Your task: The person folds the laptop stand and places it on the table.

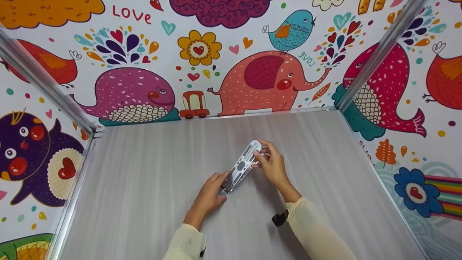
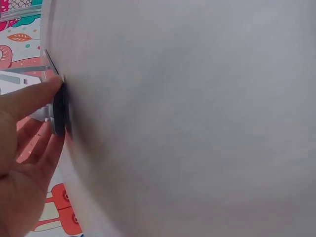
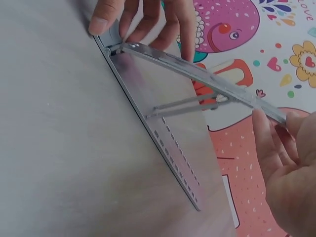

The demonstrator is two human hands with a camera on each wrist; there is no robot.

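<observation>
The left hand (image 1: 208, 193) grips the hinged metal stand (image 1: 246, 161) at its seven-o'clock end, while the right hand (image 1: 273, 167) pinches its raised panel (image 3: 207, 79) at one o'clock.

Wall (image 1: 223, 72): red "LOVE" (image 1: 131, 14) up L; sm. teal "LOVE" (image 1: 307, 60) nr elephant (image 1: 267, 86).
</observation>
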